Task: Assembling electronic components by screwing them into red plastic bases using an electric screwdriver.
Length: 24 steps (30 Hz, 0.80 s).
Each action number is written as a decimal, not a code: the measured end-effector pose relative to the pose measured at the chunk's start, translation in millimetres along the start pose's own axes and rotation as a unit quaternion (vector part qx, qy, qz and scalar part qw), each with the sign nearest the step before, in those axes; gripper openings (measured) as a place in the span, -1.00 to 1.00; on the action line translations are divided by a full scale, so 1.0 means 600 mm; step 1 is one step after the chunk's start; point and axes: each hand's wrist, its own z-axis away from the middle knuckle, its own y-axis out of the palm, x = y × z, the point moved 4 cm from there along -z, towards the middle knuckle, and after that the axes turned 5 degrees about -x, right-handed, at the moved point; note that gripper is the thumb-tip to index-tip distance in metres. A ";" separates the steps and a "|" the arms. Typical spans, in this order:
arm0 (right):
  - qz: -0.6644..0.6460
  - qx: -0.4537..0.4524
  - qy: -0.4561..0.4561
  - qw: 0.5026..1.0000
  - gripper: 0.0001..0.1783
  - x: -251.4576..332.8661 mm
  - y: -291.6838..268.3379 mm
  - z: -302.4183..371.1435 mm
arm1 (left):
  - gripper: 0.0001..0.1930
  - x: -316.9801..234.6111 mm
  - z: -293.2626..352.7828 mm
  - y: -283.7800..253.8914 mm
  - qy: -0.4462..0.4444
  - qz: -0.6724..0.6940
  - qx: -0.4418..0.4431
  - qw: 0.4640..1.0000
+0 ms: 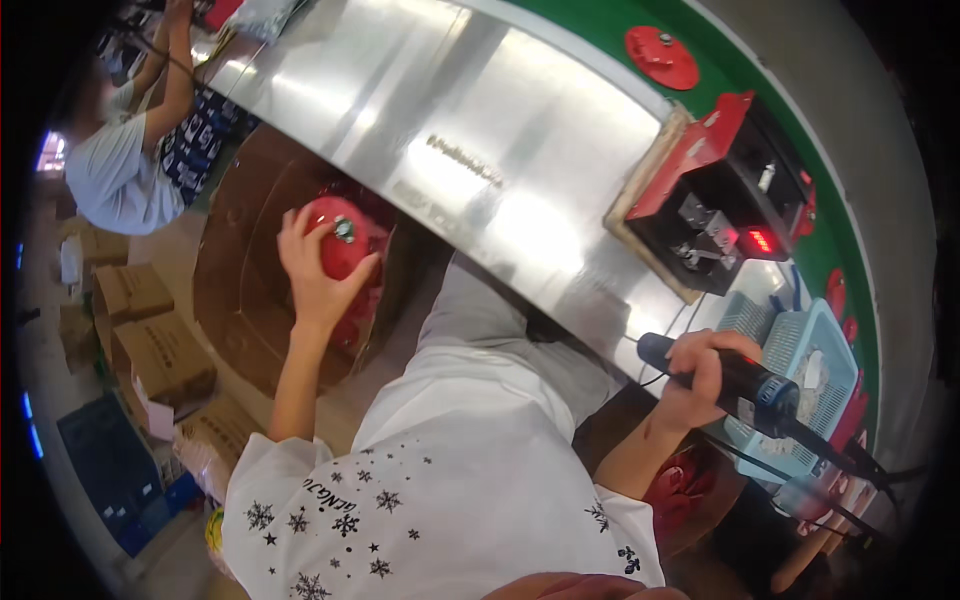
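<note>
My left hand (312,285) reaches over an open cardboard box (235,275) at the left of the table. Its thumb and fingers curve round the edge of a red domed disc (335,258) with a small metal fitting at its middle. More red pieces (352,325) lie in that box, partly hidden by the hand and disc. At the right, my right hand (698,372) is wrapped round the body of a black electric screwdriver (765,395). The tool lies nearly level, above the table's near edge, with a cable at its right end.
A shiny metal table (390,110) crosses the view. On it stand a black-and-red device (725,215) with a lit red display and light-blue baskets (825,375). A red disc (662,57) rests on the green strip. Cartons (165,360) stand left; a co-worker (130,170) is far left.
</note>
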 end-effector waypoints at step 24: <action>-0.044 -0.089 0.014 0.995 -0.80 -0.002 -0.013 -0.009 | -0.53 -0.319 -0.482 0.457 0.250 0.191 0.023 0.949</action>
